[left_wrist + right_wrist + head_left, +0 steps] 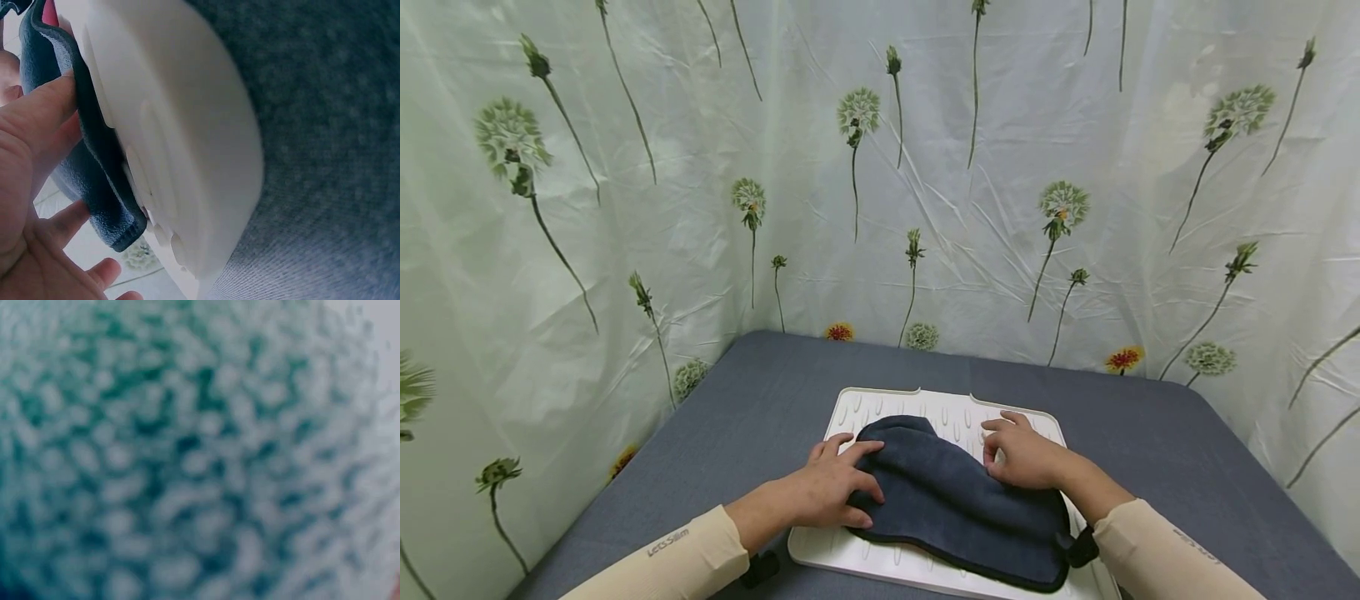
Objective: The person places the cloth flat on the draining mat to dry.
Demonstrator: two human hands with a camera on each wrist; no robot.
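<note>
Right, nearest first: two beige sleeves (662,558) come in from the bottom of the head view, both lettered, with a black wrist unit (762,569) below the left cuff and another black unit (1082,548) by the right, the latter just beside the cloth's right edge. Navy cloth (962,500) lies on a white tray (823,546), not flat: soft folds, a raised ridge across the middle, dark trim round the edge. Its near right corner sits close to the tray's near side. Left hand (831,492) is spread wide at the cloth's left end, fingertips and thumb touching the fabric. Left wrist view agrees: digits apart against the cloth's edge, plus a small pink patch (50,12) by the fabric at the top; can't tell what it is. Right hand (1030,457) is at the cloth's far right edge, thumb and index bent close together, other fingers reaching out over the tray; can't tell if it has fabric between the tips. Right wrist view doesn't settle it, just blurred texture filling most of the frame. Tray floor has raised oblong ribs, and the far rim has a notch, roughly centred. Grey-blue table covering (760,400) runs behind and to both sides. Farthest back: shiny whitish curtain (812,208) printed with dandelions and a few orange-red flowers.
</note>
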